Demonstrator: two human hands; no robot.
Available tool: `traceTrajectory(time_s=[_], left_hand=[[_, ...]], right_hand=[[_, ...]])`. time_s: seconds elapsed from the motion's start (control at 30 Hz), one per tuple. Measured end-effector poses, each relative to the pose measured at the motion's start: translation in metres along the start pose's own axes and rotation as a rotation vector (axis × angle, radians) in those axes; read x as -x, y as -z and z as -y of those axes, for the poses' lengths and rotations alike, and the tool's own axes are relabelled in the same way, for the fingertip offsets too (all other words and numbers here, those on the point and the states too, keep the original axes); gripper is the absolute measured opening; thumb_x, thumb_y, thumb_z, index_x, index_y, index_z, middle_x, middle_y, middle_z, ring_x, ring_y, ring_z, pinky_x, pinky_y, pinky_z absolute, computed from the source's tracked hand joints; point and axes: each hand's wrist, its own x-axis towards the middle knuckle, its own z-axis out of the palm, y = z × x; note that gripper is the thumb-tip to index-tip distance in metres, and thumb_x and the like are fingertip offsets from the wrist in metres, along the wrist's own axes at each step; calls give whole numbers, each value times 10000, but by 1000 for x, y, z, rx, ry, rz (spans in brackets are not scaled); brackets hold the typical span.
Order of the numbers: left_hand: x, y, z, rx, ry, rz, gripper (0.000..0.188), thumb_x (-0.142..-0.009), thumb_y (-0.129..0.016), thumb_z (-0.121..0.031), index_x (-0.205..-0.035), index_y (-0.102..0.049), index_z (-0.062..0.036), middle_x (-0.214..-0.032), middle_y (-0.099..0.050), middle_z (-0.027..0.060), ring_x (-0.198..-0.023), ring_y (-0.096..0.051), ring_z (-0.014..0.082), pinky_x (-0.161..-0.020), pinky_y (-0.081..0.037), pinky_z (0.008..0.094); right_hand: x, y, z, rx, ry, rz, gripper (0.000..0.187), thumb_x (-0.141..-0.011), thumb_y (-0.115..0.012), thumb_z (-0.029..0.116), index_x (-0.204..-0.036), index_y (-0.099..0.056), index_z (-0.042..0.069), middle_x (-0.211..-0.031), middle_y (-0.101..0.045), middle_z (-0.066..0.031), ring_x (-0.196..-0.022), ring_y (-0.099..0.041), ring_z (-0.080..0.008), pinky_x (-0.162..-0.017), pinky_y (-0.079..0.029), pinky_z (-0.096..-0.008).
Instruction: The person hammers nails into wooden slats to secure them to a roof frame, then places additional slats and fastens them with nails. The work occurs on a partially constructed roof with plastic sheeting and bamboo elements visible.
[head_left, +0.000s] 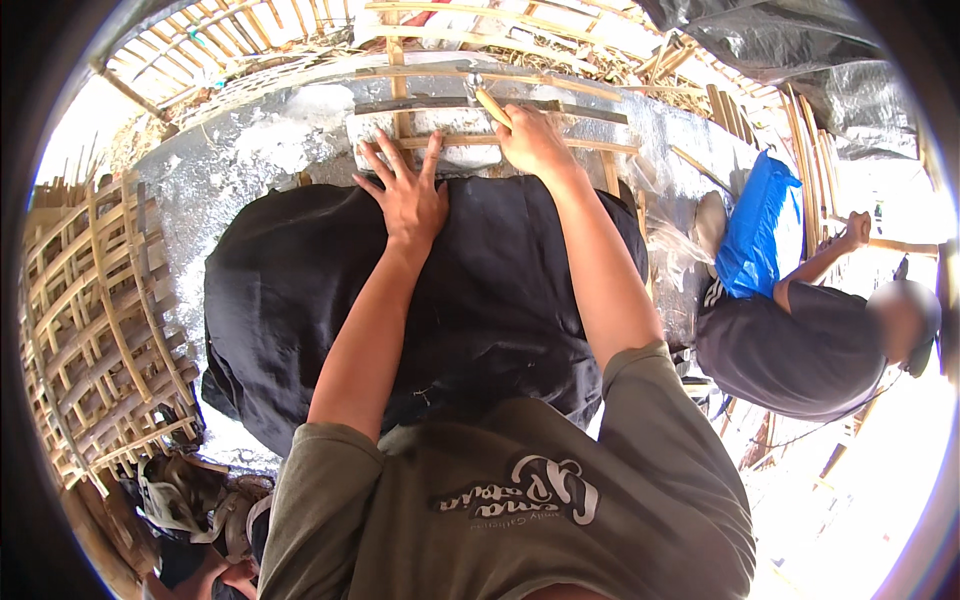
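My right hand (535, 142) is wrapped round the pale handle of a hammer (490, 103). The small metal head is at the far end, over the upper slats of a bamboo frame (580, 109). Long slats cross a few upright strips in that frame, and one long slat is darker than the others. My left hand (412, 203) is spread with its fingers apart, the fingertips at the nearest slat. Whether it presses on the slat I cannot tell. Black cloth (480, 270) covers my lap below both hands.
Grey ground with white patches (300, 125) surrounds the frame. A woven bamboo panel (95, 310) stands at left. To the right, a person (800, 345) sits beside a blue plastic bag (762, 225), one hand on a wooden handle (900, 245). Bamboo lattice (215, 38) runs along the back.
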Motion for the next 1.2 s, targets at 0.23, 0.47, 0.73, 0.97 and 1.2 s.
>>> traceTrajectory(time_s=[0.23,0.47,0.73,0.97,1.2], left_hand=[[1,-2,1,-9,7,-2,921,-864,-767,-411,-1602,-217,-451,-1638,-8,351,-1485,-55,616,-1067,-276,802],[2,1,2,-2,8,9,891,-879,-748,-403,-1603,-230,-437,-1641,3,347,-1486,-49,617,-1070,-265,804],[2,0,1,20,3,26,878,-896,-728,-403,-1607,-214,-435,-1644,24,342,-1491,-22,613,-1085,-230,806],[0,-1,0,20,9,57,902,-898,-729,-391,-1616,-185,-426,-1648,47,334,-1498,0,606,-1105,-187,801],[-2,3,0,35,18,72,920,-892,-735,-380,-1626,-180,-388,-1659,47,312,-1512,9,578,-1112,-166,798]], right_hand=[[-6,0,-21,-178,-148,205,619,-1033,-490,403,-1510,-422,14,-1436,-544,-273,-1359,-517,-385,-1143,-407,-430],[-8,6,-15,-152,-145,263,597,-1042,-487,412,-1479,-454,7,-1401,-570,-278,-1327,-544,-398,-1122,-431,-446],[-6,2,-18,-135,-154,241,577,-1038,-482,394,-1484,-460,30,-1384,-584,-272,-1310,-557,-401,-1115,-441,-453],[-2,-6,-20,-125,-118,164,593,-1023,-499,377,-1503,-440,34,-1376,-582,-282,-1298,-561,-411,-1108,-442,-459],[2,-6,-11,-117,-63,109,533,-997,-535,305,-1438,-490,10,-1206,-658,-304,-1141,-642,-443,-982,-516,-498]])
